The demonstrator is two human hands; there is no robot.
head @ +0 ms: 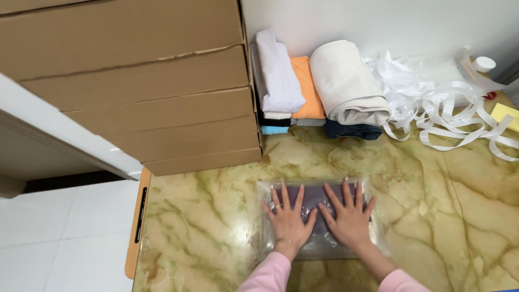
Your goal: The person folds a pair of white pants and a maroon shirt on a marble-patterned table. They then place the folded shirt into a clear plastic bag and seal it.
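Note:
A clear plastic bag with a dark purple folded garment inside lies flat on the marble-patterned table. My left hand presses flat on the bag's left half, fingers spread. Beside it, my right hand lies flat on the right half, fingers also spread. The thumbs nearly touch. Both arms wear pink sleeves.
A tall stack of flat cardboard boxes stands at the back left. Folded clothes in white, orange, cream and dark blue are piled against the wall. Loose white strips and a yellow pad lie at the right.

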